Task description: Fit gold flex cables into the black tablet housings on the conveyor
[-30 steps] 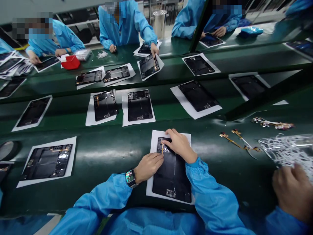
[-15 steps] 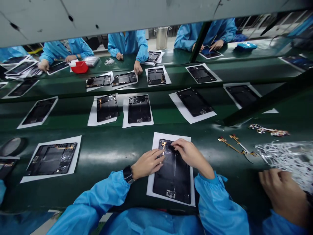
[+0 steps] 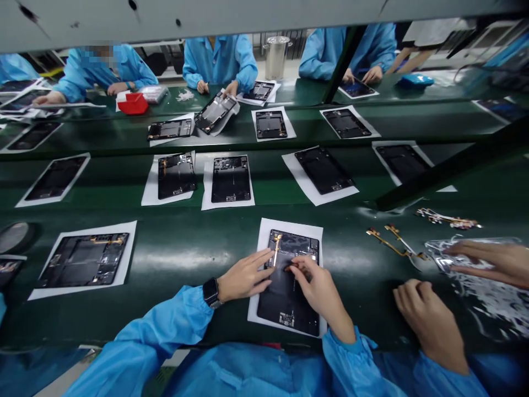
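Note:
A black tablet back frame [image 3: 289,298] lies on a white paper sheet [image 3: 264,231] on the green belt in front of me. A thin gold flex cable [image 3: 275,251] runs down its upper left part. My left hand [image 3: 243,275], with a smartwatch on the wrist, rests at the frame's left edge, fingers stretched toward the cable. My right hand [image 3: 316,286] lies on the frame's middle, thumb and forefinger pinched at the lower end of the cable.
A co-worker's two hands [image 3: 430,317] work at the right by a clear bag of white parts [image 3: 483,286]. Loose gold flex cables [image 3: 392,242] lie right of my sheet. Another frame [image 3: 82,259] sits left. More frames fill the farther belts; people in blue sit opposite.
My right hand slid down from the frame's top edge to its middle, pinching at the cable's lower end. The co-worker's second hand came into view at the bag.

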Demonstrator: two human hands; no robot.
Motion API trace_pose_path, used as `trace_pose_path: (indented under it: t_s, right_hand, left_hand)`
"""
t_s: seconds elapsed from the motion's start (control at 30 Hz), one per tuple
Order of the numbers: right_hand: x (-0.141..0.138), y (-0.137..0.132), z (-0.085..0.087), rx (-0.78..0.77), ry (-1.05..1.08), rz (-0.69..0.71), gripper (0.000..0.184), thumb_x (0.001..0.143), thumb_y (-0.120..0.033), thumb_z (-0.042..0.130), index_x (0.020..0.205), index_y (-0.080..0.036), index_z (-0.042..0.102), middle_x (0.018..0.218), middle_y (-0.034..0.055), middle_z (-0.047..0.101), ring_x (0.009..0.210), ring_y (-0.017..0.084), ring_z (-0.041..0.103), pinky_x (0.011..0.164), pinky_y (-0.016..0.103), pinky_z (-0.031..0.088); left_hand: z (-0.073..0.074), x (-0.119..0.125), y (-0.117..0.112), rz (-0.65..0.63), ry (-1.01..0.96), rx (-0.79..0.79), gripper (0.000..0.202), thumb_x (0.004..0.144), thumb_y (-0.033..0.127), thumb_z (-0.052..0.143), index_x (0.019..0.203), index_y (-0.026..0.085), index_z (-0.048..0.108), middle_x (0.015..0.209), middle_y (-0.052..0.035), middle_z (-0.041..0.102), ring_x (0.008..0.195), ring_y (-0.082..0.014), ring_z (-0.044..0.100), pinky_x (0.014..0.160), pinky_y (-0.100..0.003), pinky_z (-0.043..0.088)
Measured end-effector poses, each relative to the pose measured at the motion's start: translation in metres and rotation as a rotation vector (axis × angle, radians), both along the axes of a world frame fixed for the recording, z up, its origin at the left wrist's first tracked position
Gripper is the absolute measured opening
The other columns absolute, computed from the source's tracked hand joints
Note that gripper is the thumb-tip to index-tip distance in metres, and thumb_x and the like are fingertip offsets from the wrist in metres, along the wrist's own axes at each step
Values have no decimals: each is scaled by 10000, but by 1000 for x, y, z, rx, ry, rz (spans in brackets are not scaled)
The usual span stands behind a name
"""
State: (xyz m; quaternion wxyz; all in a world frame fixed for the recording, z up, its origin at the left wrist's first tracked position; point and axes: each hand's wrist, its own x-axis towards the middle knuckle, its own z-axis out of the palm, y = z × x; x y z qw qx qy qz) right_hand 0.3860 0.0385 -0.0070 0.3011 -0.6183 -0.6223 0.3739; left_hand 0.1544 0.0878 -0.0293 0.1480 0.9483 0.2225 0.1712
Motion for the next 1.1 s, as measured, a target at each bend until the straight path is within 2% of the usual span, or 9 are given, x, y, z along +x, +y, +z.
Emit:
trace_pose_path:
  t_s: [0.13, 0.23, 0.33, 0.53, 0.67, 0.93, 1.1]
  right_hand:
    - [-18, 2, 10, 67, -282, 151, 141, 972, -232, 422, 1025, -232, 553, 922, 40, 694, 815, 203, 665, 714, 294, 463]
    - [-32, 7, 13, 60, -510, 262, 168, 984, -207, 389, 1003, -214, 556, 885, 59, 705, 758, 218, 671, 648, 296, 425]
    - [-39, 12, 17, 37, -633, 312, 168, 987, -212, 391, 979, -206, 559, 857, 65, 710, 714, 215, 669, 602, 294, 385]
    - [-41, 17, 24, -27, -691, 292, 130, 967, -236, 446, 926, -223, 568, 761, 37, 704, 675, 214, 665, 562, 297, 339]
    - [-48, 15, 20, -23, -710, 308, 173, 974, -227, 406, 967, -207, 578, 803, 63, 712, 667, 217, 664, 557, 303, 346]
    - [-36, 4, 8, 14, -512, 161, 191, 983, -274, 408, 920, -223, 580, 841, 43, 717, 699, 214, 676, 596, 299, 405]
    - [-45, 3, 11, 18, -645, 179, 209, 986, -273, 405, 934, -210, 598, 758, 42, 707, 618, 207, 661, 538, 303, 362]
  left_hand:
    - [1, -10, -8, 9, -44, -34, 246, 938, 261, 539, 1142, 146, 614, 1470, -170, 407, 1407, -287, 346, 1115, -438, 416]
    - [2, -13, -12, 17, -43, -54, 243, 938, 264, 538, 1138, 150, 614, 1454, -165, 428, 1377, -289, 391, 1101, -452, 429]
    - [0, -14, -12, 26, -46, -54, 257, 942, 275, 532, 1150, 145, 610, 1435, -171, 447, 1355, -293, 417, 1092, -459, 436]
    - [-3, -15, -11, 29, -43, -55, 273, 946, 268, 518, 1164, 128, 603, 1413, -185, 458, 1333, -292, 439, 1100, -441, 428]
    - [-5, -14, -11, 32, -39, -61, 269, 947, 255, 518, 1166, 115, 588, 1414, -190, 454, 1344, -293, 425, 1107, -443, 424]
    - [-8, -11, -13, 65, -29, -57, 308, 955, 233, 501, 1233, 107, 539, 1403, -174, 472, 1337, -287, 437, 1114, -438, 425]
    - [-8, -11, -14, 70, -38, -70, 320, 961, 250, 493, 1244, 105, 528, 1399, -177, 474, 1344, -283, 428, 1115, -445, 423]
